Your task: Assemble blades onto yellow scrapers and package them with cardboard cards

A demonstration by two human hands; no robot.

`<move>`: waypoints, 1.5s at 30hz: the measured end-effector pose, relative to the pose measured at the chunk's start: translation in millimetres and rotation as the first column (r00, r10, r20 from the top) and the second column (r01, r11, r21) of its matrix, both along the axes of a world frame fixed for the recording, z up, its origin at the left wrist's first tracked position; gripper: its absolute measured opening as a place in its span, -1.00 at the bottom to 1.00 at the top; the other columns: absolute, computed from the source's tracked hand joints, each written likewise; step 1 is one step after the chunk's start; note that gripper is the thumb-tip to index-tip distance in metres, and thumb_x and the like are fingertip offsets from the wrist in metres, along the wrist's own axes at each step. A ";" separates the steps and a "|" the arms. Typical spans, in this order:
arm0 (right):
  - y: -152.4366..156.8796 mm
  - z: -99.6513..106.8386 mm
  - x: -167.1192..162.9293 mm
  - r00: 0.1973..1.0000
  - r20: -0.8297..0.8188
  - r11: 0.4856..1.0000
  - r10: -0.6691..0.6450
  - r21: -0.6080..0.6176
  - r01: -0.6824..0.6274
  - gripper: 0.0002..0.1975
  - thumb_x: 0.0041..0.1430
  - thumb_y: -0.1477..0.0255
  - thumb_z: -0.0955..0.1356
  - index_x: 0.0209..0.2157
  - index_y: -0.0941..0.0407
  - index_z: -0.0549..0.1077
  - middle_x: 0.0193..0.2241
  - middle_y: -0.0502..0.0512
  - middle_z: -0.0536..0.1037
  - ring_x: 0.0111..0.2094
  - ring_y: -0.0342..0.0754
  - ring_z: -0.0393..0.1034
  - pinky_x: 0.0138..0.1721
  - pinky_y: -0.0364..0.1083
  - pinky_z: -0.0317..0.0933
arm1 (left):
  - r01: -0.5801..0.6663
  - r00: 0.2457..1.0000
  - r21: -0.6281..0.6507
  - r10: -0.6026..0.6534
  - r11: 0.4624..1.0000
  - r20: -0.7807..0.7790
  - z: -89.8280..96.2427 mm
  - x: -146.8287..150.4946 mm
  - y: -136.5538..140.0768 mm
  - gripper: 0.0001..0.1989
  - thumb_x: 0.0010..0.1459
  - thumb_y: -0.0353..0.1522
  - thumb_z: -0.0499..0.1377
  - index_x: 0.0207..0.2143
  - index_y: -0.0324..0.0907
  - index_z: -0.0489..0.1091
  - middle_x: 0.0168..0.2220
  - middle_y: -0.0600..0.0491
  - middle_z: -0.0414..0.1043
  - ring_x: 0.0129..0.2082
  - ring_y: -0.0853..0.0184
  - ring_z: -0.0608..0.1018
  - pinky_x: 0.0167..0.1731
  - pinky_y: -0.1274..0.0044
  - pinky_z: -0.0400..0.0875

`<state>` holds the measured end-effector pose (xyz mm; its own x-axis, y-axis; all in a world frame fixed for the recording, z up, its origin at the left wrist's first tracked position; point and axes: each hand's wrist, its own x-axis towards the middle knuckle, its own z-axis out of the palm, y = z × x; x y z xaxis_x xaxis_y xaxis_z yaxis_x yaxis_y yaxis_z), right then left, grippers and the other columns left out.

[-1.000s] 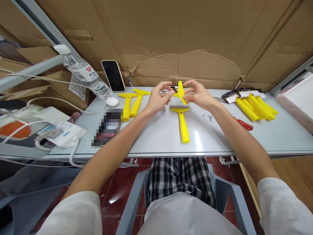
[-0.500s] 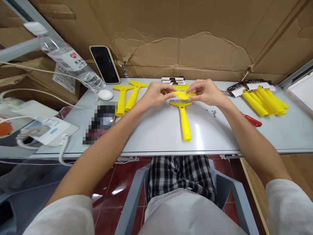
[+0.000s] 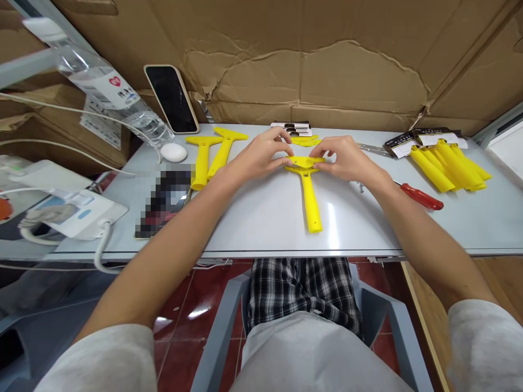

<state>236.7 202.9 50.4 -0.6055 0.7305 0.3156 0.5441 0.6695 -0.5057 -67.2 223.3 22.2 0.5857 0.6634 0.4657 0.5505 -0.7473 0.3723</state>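
I have the left hand [image 3: 261, 155] and right hand [image 3: 344, 157] pinching opposite ends of the elongated yellow plastic plate [image 3: 303, 161], now lowered to the T-shaped yellow plastic handle [image 3: 311, 207]; alignment appears underway.

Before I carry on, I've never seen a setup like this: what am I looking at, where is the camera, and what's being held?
There is no machine here, just a person's bare hands. Every picture comes from one head-worn camera looking forward and down. The left hand and right hand pinch a small yellow piece at the head of a yellow T-shaped tool lying on the table; I can't tell whether the two touch. Two similar tools lie to the left. To the right are a red-handled tool and several yellow handles.
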 end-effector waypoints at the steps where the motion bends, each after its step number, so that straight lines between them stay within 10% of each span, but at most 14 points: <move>1: 0.2 -0.7 -0.3 1.000 0.006 1.000 -0.004 0.008 0.004 -0.73 0.30 0.29 0.49 -0.05 0.11 0.72 -0.06 0.15 0.71 -0.11 -0.05 0.52 0.14 0.03 0.46 | 0.000 1.000 -0.001 0.000 1.000 -0.002 -1.0 -0.2 0.7 -0.90 0.35 -0.28 0.41 -0.11 -0.05 0.70 0.17 -0.05 0.53 0.18 0.04 0.59 0.30 0.10 0.49; 45: 0.1 -2.6 1.6 0.999 0.049 0.999 -0.014 -0.037 0.016 -0.76 0.30 0.28 0.46 -0.11 0.07 0.74 -0.08 0.14 0.74 -0.07 0.03 0.57 0.19 0.09 0.45 | 0.050 0.992 -0.063 -0.058 0.997 -0.116 -4.4 -3.8 4.6 -0.81 0.37 -0.27 0.39 -0.03 -0.07 0.76 0.16 -0.10 0.65 0.16 0.04 0.65 0.26 0.14 0.53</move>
